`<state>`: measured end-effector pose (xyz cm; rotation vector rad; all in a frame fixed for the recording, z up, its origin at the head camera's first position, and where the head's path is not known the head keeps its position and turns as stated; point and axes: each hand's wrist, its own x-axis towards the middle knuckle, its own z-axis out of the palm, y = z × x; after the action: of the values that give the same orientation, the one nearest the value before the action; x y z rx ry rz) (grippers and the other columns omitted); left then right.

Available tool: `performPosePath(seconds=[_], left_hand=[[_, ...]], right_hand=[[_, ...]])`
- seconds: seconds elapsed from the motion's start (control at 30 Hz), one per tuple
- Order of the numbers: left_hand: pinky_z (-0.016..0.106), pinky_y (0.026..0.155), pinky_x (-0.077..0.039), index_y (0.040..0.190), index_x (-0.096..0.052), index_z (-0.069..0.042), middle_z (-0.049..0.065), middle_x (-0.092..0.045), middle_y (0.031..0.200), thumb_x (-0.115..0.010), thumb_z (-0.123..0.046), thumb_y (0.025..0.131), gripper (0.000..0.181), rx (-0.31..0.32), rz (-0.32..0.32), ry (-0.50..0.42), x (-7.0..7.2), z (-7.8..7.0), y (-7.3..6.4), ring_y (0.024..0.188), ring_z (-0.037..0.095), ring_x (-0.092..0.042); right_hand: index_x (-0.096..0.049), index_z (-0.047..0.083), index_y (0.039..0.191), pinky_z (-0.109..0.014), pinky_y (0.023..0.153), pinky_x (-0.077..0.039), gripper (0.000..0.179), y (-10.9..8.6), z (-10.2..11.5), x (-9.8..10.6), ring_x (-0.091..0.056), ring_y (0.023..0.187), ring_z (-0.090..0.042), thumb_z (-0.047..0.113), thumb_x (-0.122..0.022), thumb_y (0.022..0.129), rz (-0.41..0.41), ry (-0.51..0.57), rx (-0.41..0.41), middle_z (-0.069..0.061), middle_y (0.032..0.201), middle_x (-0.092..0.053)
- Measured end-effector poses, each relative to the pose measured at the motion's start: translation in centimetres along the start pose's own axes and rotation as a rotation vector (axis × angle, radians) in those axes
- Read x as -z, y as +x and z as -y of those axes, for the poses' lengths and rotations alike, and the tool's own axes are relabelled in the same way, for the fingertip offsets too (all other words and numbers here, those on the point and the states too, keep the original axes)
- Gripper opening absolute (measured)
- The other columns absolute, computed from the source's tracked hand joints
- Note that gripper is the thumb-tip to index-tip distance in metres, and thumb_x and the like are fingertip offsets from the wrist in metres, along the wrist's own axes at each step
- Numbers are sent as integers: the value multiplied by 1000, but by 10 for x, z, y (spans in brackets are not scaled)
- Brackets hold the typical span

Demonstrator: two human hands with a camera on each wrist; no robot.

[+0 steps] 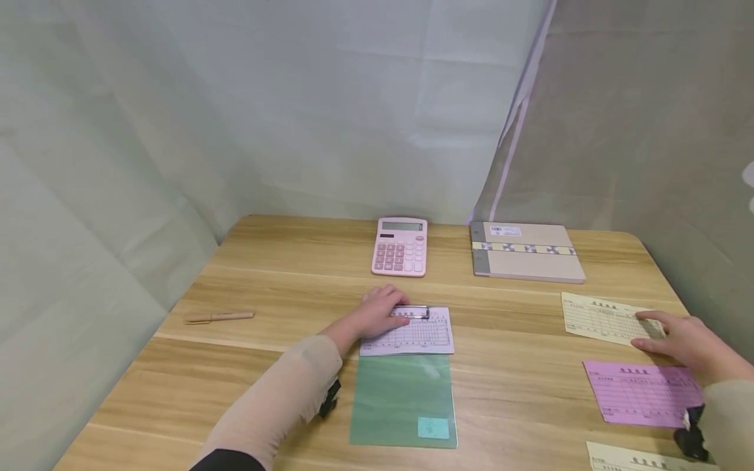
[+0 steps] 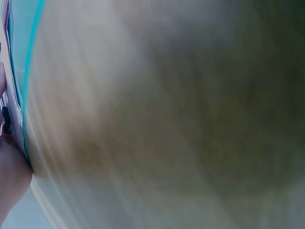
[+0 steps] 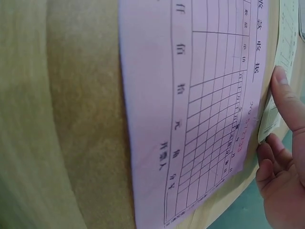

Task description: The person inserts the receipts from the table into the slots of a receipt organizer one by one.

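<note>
A green clip folder [image 1: 403, 399] lies in the middle of the table, with white-lilac printed forms [image 1: 424, 333] under its metal clip [image 1: 419, 312]. My left hand [image 1: 381, 313] grips the clip at its left end, the thumb lying across the top form below it. At the right, my right hand [image 1: 677, 337] holds the right end of a pale yellow printed form [image 1: 601, 318]. In the right wrist view, the thumb [image 3: 285, 93] lies on that form's face and the other fingers curl by its edge. A pink form [image 1: 639, 392] lies just nearer than that hand.
Another yellow form [image 1: 624, 458] is cut off at the bottom. A pink calculator [image 1: 400, 247] and a beige notebook [image 1: 527, 252] with a patterned band stand along the back. A beige pen [image 1: 219, 317] lies at left. Curtains [image 1: 377, 111] hang behind the wooden table [image 1: 283, 281].
</note>
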<state>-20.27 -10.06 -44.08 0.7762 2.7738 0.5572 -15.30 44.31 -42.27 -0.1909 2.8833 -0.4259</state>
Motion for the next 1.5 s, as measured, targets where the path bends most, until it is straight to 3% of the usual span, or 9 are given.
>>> performPosePath(seconds=[0.23,0.47,0.63,0.9,1.03,1.27,1.5], left_hand=[[40,99,-28,120,-55,-18,-2,-50,119,-61,-39,89,38,8,-6,-10,-2,1,1,112,18,-42],[40,98,-29,120,-55,-18,-2,-51,119,-60,-41,89,39,-6,-11,2,-4,4,2,112,18,-42],[40,98,-29,120,-55,-18,-2,-50,119,-61,-40,89,39,1,-7,-13,-3,3,2,111,18,-42],[39,97,-29,121,-55,-19,-2,-50,120,-60,-40,89,39,8,-2,-4,-2,2,2,111,17,-41],[39,98,-28,120,-55,-19,-3,-50,120,-60,-40,89,38,11,2,-6,-3,2,2,111,17,-41],[39,98,-28,120,-55,-19,-2,-50,120,-61,-40,89,38,11,-1,-12,-4,3,3,111,18,-41],[39,97,-29,120,-55,-19,-2,-50,120,-61,-41,88,39,9,-2,-17,-4,5,3,111,17,-41]], right_hand=[[-45,-13,120,-69,80,-31,76,0,-2,-1,-35,103,-66,48,-68,80,-2,16,-10,-48,113,-44],[-41,-10,123,-70,82,-27,78,1,-2,-2,-30,104,-65,52,-63,83,23,41,-60,-51,115,-37],[-40,-10,124,-72,82,-23,76,1,-1,-2,-23,104,-64,49,-64,84,-9,64,-63,-51,116,-34],[-36,-10,129,-70,85,-25,86,4,0,-1,-26,110,-66,59,-60,82,6,125,-124,-53,121,-25],[-33,-11,132,-70,85,-25,86,5,3,0,-28,110,-65,57,-57,85,-41,163,-135,-53,122,-26],[-29,-10,136,-71,87,-19,88,4,7,4,-22,113,-65,57,-56,86,-37,237,-159,-51,128,-18],[-32,-10,136,-72,91,-11,80,8,13,1,-10,120,-65,47,-61,87,-14,345,-85,-47,136,-10]])
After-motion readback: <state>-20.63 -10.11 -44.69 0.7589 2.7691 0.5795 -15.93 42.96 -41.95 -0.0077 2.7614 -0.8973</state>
